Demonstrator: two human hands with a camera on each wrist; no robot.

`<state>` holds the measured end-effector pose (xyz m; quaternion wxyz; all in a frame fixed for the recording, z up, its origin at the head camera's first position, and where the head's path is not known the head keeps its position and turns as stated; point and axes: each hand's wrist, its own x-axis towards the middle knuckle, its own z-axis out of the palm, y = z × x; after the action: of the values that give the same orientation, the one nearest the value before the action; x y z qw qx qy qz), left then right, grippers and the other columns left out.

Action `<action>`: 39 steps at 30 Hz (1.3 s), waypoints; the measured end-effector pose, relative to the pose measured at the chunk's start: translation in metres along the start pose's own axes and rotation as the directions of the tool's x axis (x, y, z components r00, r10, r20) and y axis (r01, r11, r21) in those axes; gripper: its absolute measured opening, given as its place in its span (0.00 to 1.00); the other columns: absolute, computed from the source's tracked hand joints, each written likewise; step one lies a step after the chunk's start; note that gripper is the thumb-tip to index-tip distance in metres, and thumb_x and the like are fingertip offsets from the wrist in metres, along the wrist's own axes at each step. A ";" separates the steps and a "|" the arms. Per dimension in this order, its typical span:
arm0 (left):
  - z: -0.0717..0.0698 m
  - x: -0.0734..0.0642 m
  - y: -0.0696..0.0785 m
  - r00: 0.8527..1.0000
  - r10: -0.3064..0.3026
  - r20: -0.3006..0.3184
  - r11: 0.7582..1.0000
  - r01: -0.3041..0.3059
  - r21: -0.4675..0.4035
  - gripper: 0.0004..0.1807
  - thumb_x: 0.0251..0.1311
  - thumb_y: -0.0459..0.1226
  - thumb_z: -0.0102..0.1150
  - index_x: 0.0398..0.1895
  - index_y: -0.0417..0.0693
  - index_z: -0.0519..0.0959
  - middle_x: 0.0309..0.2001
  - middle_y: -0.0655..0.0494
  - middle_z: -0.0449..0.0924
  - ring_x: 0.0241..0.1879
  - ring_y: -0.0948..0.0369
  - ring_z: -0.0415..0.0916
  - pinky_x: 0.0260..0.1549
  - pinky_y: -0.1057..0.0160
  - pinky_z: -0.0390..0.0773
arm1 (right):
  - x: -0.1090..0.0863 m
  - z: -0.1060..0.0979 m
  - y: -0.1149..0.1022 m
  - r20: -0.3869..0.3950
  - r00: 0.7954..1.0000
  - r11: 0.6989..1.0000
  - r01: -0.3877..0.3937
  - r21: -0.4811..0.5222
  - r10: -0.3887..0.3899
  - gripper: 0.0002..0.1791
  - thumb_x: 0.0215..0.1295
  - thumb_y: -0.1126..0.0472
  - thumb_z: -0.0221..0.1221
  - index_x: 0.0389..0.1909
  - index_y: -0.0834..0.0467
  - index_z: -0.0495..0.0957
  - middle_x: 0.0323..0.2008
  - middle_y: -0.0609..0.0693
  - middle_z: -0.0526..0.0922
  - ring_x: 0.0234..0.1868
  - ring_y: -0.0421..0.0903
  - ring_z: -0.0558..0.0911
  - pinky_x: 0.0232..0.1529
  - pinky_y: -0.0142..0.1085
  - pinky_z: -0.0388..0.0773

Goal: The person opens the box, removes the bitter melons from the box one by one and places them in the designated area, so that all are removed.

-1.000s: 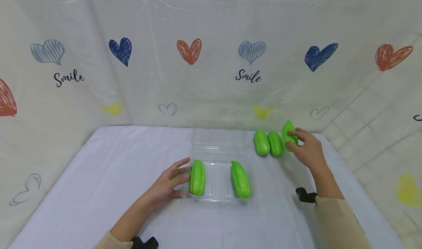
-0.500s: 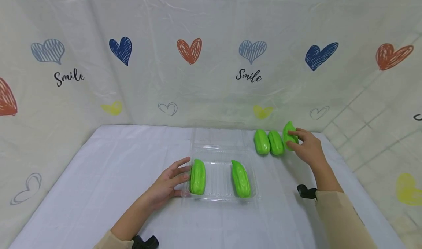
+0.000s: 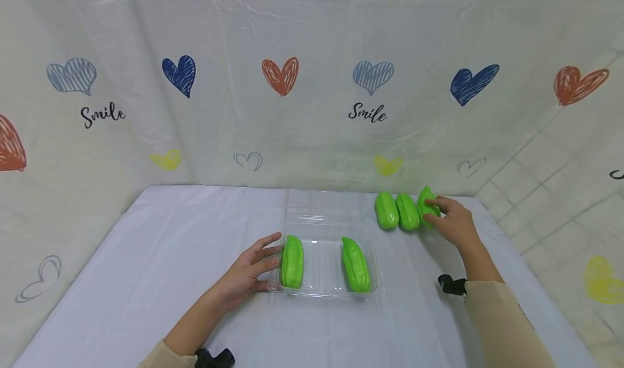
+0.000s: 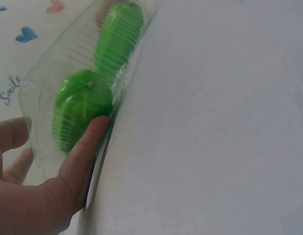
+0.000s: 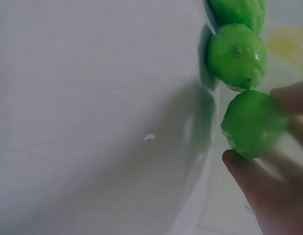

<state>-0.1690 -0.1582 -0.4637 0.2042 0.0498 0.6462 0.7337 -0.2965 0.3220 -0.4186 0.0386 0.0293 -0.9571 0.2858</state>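
Near the back right of the table, my right hand [image 3: 454, 220] pinches a glossy green ridged gourd [image 3: 425, 207] between thumb and fingers. In the right wrist view this gourd [image 5: 252, 123] shows end-on, its upper edge right at the neighbouring gourd [image 5: 237, 56]. My left hand [image 3: 248, 270] rests with extended fingers against the left side of a clear plastic clamshell box [image 3: 322, 292], the thumb at its front left corner. Inside the box lie a gourd [image 3: 292, 262] along the left wall and another gourd [image 3: 356, 265] along the right wall. The left wrist view shows the thumb [image 4: 85, 154] against the box wall.
Two more gourds, a left one [image 3: 387, 211] and a right one [image 3: 407, 212], lie side by side behind the box's right side. The box's clear lid [image 3: 322, 202] is folded back toward the wall. A white cloth [image 3: 195, 221] covers the table; a heart-printed curtain [image 3: 312, 129] hangs behind.
My right hand has lowered slightly with the gourd, which now sits lower beside the other two. The left hand and the box have stayed put.
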 end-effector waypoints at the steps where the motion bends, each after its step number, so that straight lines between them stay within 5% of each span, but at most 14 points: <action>1: 0.000 0.000 0.000 1.000 0.000 0.000 1.000 0.000 0.000 0.37 0.70 0.38 0.58 0.78 0.59 0.54 0.75 0.44 0.55 0.65 0.48 0.67 0.41 0.55 0.84 | 0.001 0.001 0.001 0.005 1.000 1.000 -0.005 -0.001 0.005 0.27 0.69 0.55 0.59 0.65 0.66 0.72 0.71 0.72 0.59 0.66 0.75 0.64 0.62 0.68 0.63; 33: 0.000 0.001 0.000 1.000 -0.003 -0.016 1.000 0.003 0.012 0.37 0.69 0.39 0.58 0.78 0.59 0.55 0.75 0.44 0.56 0.65 0.49 0.67 0.42 0.53 0.84 | 0.003 0.004 0.003 0.043 0.999 0.999 0.021 -0.034 -0.020 0.28 0.67 0.57 0.60 0.65 0.65 0.72 0.72 0.72 0.59 0.70 0.75 0.57 0.65 0.69 0.57; 39: 0.000 0.002 -0.001 1.000 -0.002 -0.016 1.000 0.002 0.014 0.38 0.69 0.40 0.59 0.78 0.59 0.55 0.75 0.44 0.56 0.65 0.48 0.66 0.42 0.53 0.84 | 0.000 0.002 -0.004 0.016 0.999 0.999 0.037 -0.028 -0.036 0.30 0.68 0.57 0.60 0.68 0.64 0.69 0.72 0.71 0.58 0.68 0.74 0.61 0.62 0.67 0.65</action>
<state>-0.1709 -0.1575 -0.4655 0.1994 0.0446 0.6530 0.7293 -0.2960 0.3175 -0.4180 0.0369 0.0485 -0.9606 0.2712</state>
